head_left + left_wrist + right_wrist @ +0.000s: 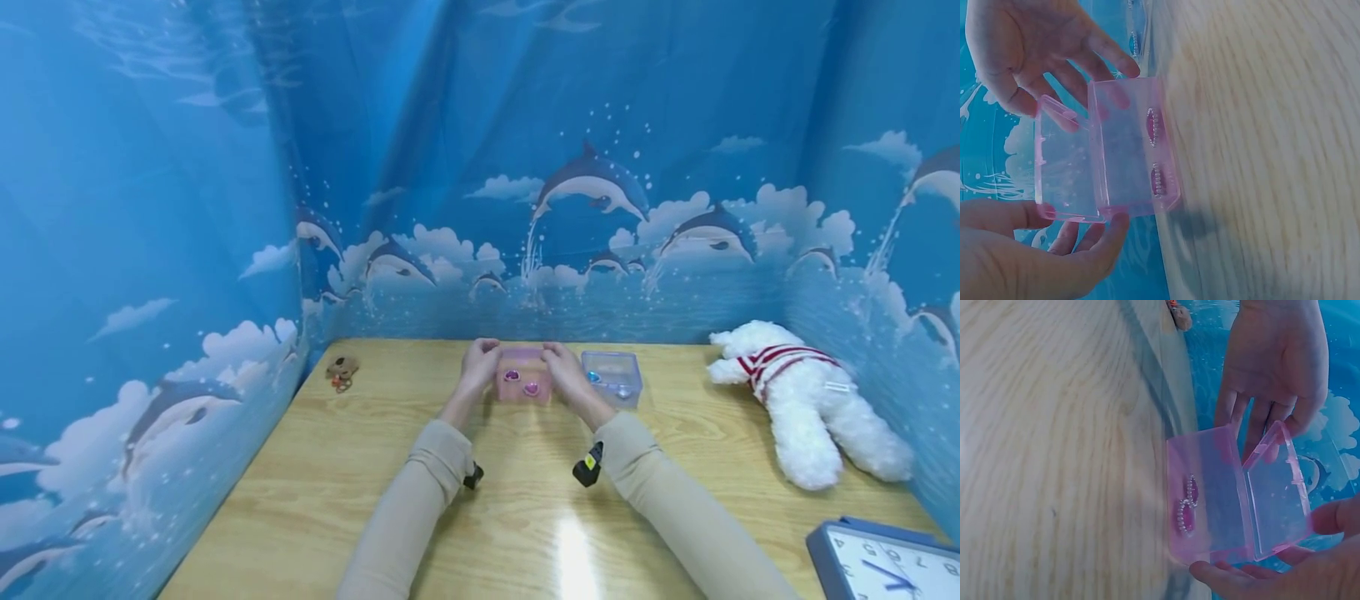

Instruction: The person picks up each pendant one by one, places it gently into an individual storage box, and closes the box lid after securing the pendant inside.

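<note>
A clear pink plastic box [523, 396] stands near the table's back edge with its hinged lid [1066, 169] raised. Inside lie two pink gem pieces [531, 388] with silver beaded rims. My left hand [480, 364] holds the box's left side, thumb at the lid's edge and fingers along the side by the hinge. From the right, my right hand [567, 375] holds the lid and box side in the same way. Beside that hand is a clear bluish-purple box [630, 392] with a blue gem piece [594, 377] and a pale one [623, 391] in it.
A small brown figure [342, 371] sits at the table's back left corner. On the right lies a white plush toy [813, 408] in a red-striped top, with a blue-framed clock [892, 562] nearer the front. A dolphin-print curtain [480, 167] hangs behind the table [337, 500].
</note>
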